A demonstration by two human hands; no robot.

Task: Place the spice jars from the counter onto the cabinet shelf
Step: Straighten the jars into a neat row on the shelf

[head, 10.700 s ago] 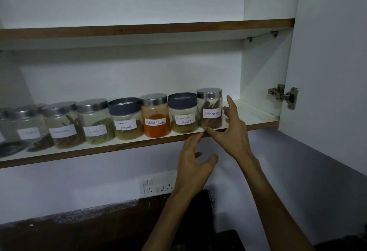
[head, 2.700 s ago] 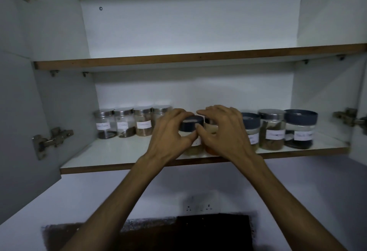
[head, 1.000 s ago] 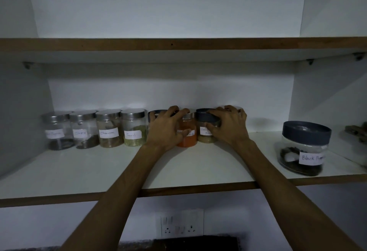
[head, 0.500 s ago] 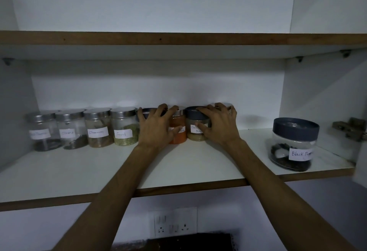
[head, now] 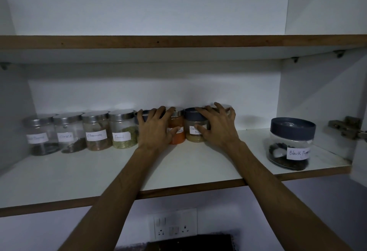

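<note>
Two hands reach to the shelf (head: 178, 171) back: left hand (head: 154, 131) spread over a dark-lidded jar (head: 142, 114), mostly hidden; right hand (head: 217, 127) spread across the coriander jar (head: 193, 129) and a barely visible steel-lidded jar (head: 225, 106). Orange jar (head: 176, 129) between them. Black pepper jar (head: 291, 143) stands well right, label cut off.

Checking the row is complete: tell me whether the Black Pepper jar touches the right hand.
Apart. The head view shows bare white shelf between the right hand and the Black Pepper jar.

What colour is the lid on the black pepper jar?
Dark blue-grey lid, clearest in the head view.
</note>
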